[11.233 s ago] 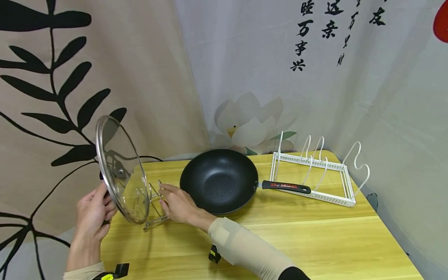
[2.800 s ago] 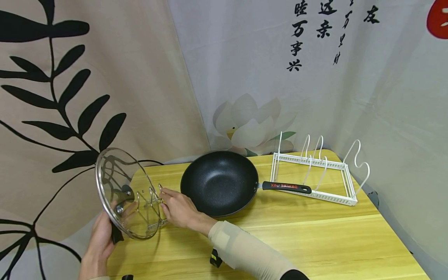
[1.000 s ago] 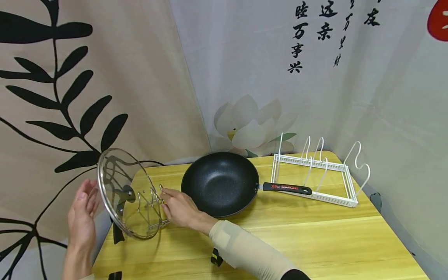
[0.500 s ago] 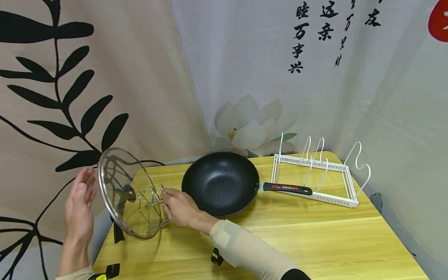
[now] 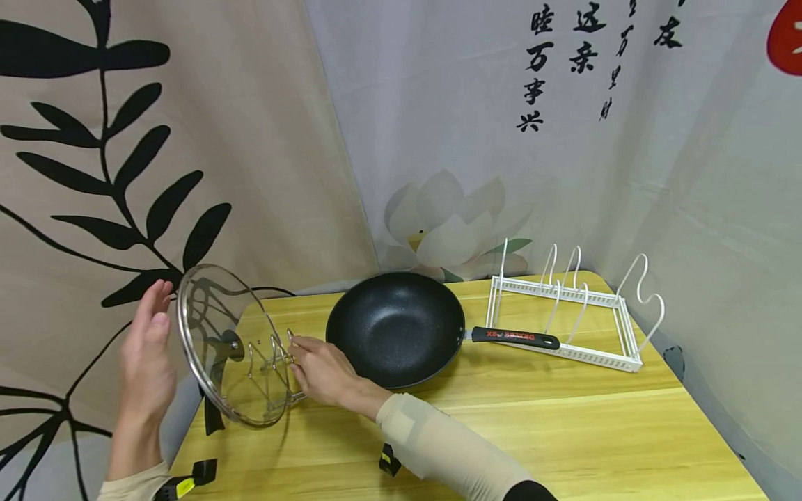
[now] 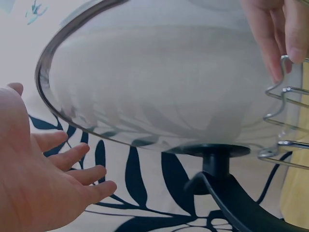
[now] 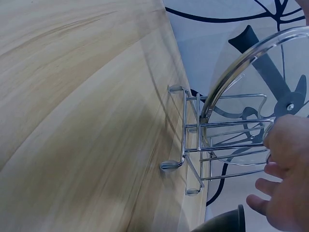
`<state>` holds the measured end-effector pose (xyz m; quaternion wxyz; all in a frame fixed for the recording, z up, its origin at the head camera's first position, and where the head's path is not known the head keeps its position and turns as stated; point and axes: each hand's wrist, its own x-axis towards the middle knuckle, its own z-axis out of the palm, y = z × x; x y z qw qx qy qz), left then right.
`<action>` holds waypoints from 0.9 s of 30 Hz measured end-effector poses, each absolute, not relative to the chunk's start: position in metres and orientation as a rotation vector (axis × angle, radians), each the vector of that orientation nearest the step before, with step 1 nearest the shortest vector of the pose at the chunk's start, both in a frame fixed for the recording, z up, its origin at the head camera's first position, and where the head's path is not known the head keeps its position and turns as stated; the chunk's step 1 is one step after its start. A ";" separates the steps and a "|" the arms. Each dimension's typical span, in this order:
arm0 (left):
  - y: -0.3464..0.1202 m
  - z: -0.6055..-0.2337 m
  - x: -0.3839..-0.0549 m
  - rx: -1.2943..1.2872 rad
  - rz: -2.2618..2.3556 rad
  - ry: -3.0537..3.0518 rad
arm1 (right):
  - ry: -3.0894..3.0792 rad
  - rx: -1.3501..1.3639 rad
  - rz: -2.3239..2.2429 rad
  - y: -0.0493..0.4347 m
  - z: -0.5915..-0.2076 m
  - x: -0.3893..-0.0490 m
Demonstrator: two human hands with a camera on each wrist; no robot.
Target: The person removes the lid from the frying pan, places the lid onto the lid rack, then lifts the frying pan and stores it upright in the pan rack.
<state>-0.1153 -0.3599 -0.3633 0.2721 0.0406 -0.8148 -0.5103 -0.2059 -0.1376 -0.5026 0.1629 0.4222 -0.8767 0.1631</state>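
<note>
A glass pan lid (image 5: 209,313) with a steel rim stands tilted on edge in a small wire rack (image 7: 199,123) at the table's left end. Its black handle (image 5: 214,415) faces left, away from the wok. My left hand (image 5: 147,355) is just left of the lid, apart from it, fingers extended and holding nothing; the left wrist view shows those fingers spread below the rim. With its fingertips, my right hand (image 5: 326,372) pinches the top of the rack's right-end wire loop. Part of the rack shows through the glass.
A black wok (image 5: 395,330) sits right of the rack, close behind my right hand. Its handle (image 5: 515,337) reaches over the front edge of a white rack (image 5: 595,356) with upright hooks. A printed curtain (image 5: 263,139) hangs behind the wooden table (image 5: 501,438).
The lid came down from mid-air into the wire rack. My left hand let go of its handle, drew away left and rose slightly. My right hand stayed on the rack.
</note>
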 end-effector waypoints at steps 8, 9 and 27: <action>-0.349 -0.353 -0.112 0.075 -1.222 -2.254 | -2.454 1.202 0.444 -0.136 -0.505 -0.208; -0.347 -0.351 -0.112 0.064 -1.203 -2.254 | -2.451 1.202 0.439 -0.136 -0.505 -0.208; -0.315 -0.342 -0.107 -0.183 -0.931 -2.290 | -2.627 1.273 0.497 -0.128 -0.500 -0.208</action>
